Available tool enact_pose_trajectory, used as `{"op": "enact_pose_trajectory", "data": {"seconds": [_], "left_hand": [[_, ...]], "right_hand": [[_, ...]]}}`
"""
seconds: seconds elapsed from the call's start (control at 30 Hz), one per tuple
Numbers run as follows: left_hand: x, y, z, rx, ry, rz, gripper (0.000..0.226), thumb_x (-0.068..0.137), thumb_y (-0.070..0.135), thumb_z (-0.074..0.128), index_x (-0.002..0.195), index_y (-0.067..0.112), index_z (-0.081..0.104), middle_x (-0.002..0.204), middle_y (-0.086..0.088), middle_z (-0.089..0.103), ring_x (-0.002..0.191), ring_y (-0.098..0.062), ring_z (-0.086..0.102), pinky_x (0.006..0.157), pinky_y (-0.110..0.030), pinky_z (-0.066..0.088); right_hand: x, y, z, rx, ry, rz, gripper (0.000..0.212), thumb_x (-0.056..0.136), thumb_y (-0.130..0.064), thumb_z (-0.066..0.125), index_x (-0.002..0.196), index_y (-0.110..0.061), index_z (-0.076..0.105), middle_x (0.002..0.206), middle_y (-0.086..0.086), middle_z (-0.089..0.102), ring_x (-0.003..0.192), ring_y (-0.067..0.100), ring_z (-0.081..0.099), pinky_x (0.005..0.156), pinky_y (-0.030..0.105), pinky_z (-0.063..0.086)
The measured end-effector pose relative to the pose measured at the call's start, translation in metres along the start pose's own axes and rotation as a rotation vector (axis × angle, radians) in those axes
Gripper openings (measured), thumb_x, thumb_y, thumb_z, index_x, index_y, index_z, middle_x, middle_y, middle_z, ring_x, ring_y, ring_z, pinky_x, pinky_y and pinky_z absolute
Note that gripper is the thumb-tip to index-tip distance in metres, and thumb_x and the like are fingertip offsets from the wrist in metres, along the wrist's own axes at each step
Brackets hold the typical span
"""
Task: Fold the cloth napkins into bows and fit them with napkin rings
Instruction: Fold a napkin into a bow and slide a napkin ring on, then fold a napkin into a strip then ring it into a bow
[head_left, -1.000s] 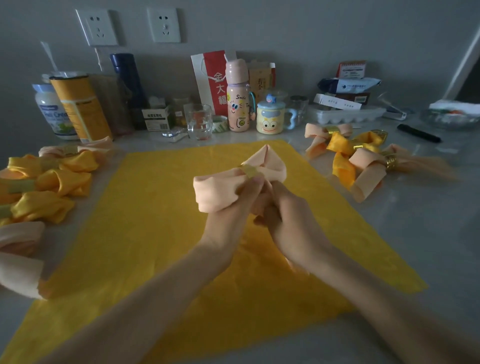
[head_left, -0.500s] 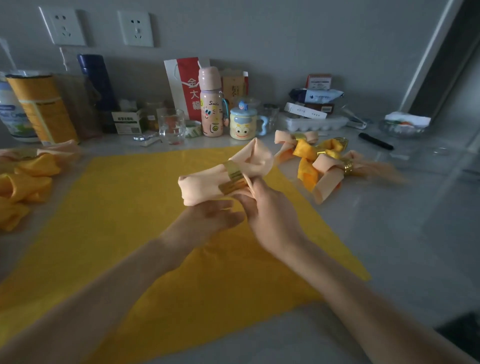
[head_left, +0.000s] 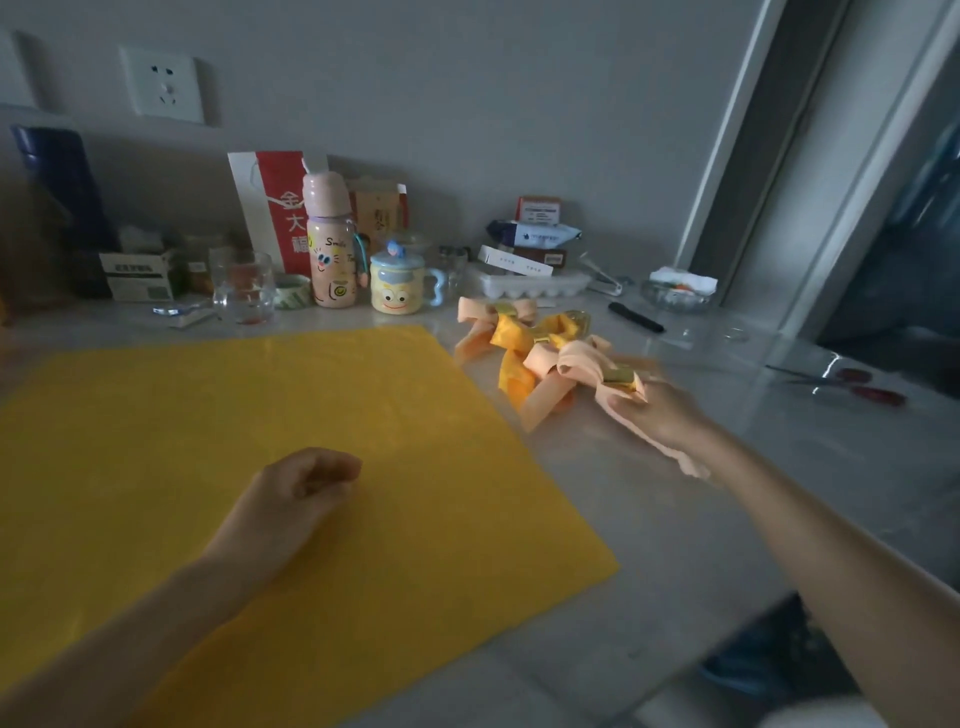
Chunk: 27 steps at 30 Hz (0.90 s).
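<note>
A pale bench (head_left: 727, 467) fills the view, with a wall along its far edge and a door frame at the far right corner. A large yellow cloth (head_left: 260, 405) lies flat over the left and middle of the bench, one corner pointing toward the near edge. Bare bench surface runs to the right of the cloth, from the near edge up to a pile of finished bows (head_left: 511, 338).

The left hand (head_left: 291, 493) rests on the yellow cloth near its middle, fingers loosely curled, holding nothing.

The right hand (head_left: 660, 410) reaches out over the bare surface just right of the pile. It grips a peach napkin bow (head_left: 582, 366); the hand is blurred, so the fingers seem to wrap the napkin below its gold ring (head_left: 621, 376). The ring cinches the napkin at the waist. A looped end fans out toward the pile and touches it, and a loose tail hangs below the wrist.

Along the far edge stand a drinking glass (head_left: 243, 288), a pink bottle (head_left: 330, 254), a cartoon mug (head_left: 397, 286) and an egg tray (head_left: 530, 285). Red-handled scissors (head_left: 857, 387) lie near the right edge.
</note>
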<state>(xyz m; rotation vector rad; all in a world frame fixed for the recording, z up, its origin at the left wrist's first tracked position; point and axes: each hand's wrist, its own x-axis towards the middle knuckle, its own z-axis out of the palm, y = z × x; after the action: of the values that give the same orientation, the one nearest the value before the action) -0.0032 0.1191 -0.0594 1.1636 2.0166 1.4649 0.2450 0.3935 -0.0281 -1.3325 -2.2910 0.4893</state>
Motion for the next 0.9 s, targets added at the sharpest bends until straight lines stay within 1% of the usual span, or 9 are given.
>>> {"op": "enact_pose_trajectory", "data": {"seconds": [0.1, 0.2, 0.37, 0.43, 0.53, 0.63, 0.7, 0.8, 0.9], "left_hand": [[0.0, 0.002, 0.0, -0.005, -0.023, -0.015, 0.019, 0.086, 0.0, 0.061, 0.089, 0.018, 0.067, 0.093, 0.005, 0.067, 0.087, -0.003, 0.058, 0.071, -0.006, 0.042], [0.003, 0.002, -0.002, 0.011, -0.042, -0.034, 0.022, 0.085, 0.0, 0.062, 0.085, 0.022, 0.067, 0.092, 0.005, 0.067, 0.086, -0.004, 0.058, 0.072, -0.008, 0.041], [0.001, 0.004, -0.001, 0.062, -0.044, -0.005, 0.028, 0.086, 0.0, 0.06, 0.082, 0.027, 0.063, 0.091, 0.009, 0.064, 0.086, -0.003, 0.057, 0.068, -0.002, 0.04], [-0.005, 0.006, 0.002, 0.173, -0.056, 0.072, 0.026, 0.088, 0.006, 0.06, 0.088, 0.032, 0.06, 0.097, 0.013, 0.06, 0.095, -0.007, 0.057, 0.075, -0.01, 0.041], [-0.017, 0.013, 0.009, 0.439, -0.137, 0.144, 0.033, 0.089, 0.036, 0.056, 0.121, 0.031, 0.052, 0.123, 0.012, 0.049, 0.126, -0.013, 0.041, 0.098, -0.023, 0.031], [-0.031, 0.022, 0.023, 0.643, -0.248, 0.213, 0.101, 0.062, 0.092, 0.011, 0.142, 0.035, 0.028, 0.147, 0.022, 0.02, 0.139, 0.003, 0.01, 0.116, -0.025, 0.01], [-0.044, 0.026, 0.034, 0.767, -0.308, 0.251, 0.124, 0.037, 0.094, -0.022, 0.145, 0.041, 0.012, 0.141, 0.029, -0.002, 0.132, 0.011, -0.009, 0.115, -0.024, -0.005], [-0.055, 0.028, 0.045, 0.88, -0.387, 0.27, 0.121, 0.027, 0.087, -0.036, 0.139, 0.045, -0.014, 0.137, 0.028, -0.019, 0.127, 0.01, -0.022, 0.113, -0.03, -0.012], [-0.055, 0.022, 0.046, 0.913, -0.443, 0.258, 0.131, 0.024, 0.087, -0.036, 0.145, 0.043, -0.007, 0.143, 0.025, -0.018, 0.127, 0.007, -0.023, 0.111, -0.027, -0.013]], "right_hand": [[0.007, -0.002, -0.006, 0.173, -0.18, 0.111, 0.045, 0.086, -0.044, 0.061, 0.127, -0.025, 0.053, 0.127, -0.005, 0.054, 0.115, 0.02, 0.053, 0.095, 0.031, 0.042], [0.014, 0.0, -0.024, 0.112, -0.212, 0.266, 0.048, 0.093, -0.05, 0.046, 0.126, -0.016, 0.053, 0.122, 0.007, 0.057, 0.109, 0.026, 0.055, 0.093, 0.033, 0.042], [0.012, 0.026, -0.038, -0.165, -0.1, 0.191, 0.016, 0.088, -0.011, 0.059, 0.072, -0.011, 0.062, 0.092, 0.012, 0.063, 0.09, 0.025, 0.058, 0.06, 0.025, 0.036], [0.006, 0.033, -0.036, -0.042, 0.031, 0.177, 0.011, 0.084, 0.0, 0.06, 0.084, -0.007, 0.068, 0.096, 0.01, 0.067, 0.096, 0.023, 0.06, 0.069, 0.027, 0.042], [0.003, 0.038, -0.034, 0.131, 0.389, 0.17, 0.024, 0.085, 0.006, 0.052, 0.094, -0.009, 0.069, 0.104, 0.013, 0.069, 0.103, 0.027, 0.062, 0.089, 0.03, 0.044], [-0.006, 0.024, -0.038, 0.255, 0.565, 0.114, 0.019, 0.087, 0.004, 0.053, 0.096, 0.0, 0.069, 0.104, 0.016, 0.069, 0.1, 0.028, 0.062, 0.075, 0.014, 0.04], [-0.013, 0.005, -0.037, 0.327, 0.534, 0.03, 0.017, 0.087, 0.005, 0.054, 0.096, 0.004, 0.068, 0.101, 0.016, 0.068, 0.091, 0.023, 0.061, 0.065, 0.005, 0.037], [-0.027, -0.027, -0.021, 0.422, 0.33, -0.098, 0.014, 0.086, 0.005, 0.056, 0.092, -0.002, 0.067, 0.096, 0.007, 0.064, 0.077, 0.006, 0.055, 0.068, 0.005, 0.04], [-0.045, -0.053, -0.002, 0.328, 0.061, -0.269, 0.014, 0.086, -0.004, 0.061, 0.086, -0.017, 0.068, 0.09, -0.007, 0.064, 0.079, 0.0, 0.056, 0.073, 0.013, 0.042]]}}
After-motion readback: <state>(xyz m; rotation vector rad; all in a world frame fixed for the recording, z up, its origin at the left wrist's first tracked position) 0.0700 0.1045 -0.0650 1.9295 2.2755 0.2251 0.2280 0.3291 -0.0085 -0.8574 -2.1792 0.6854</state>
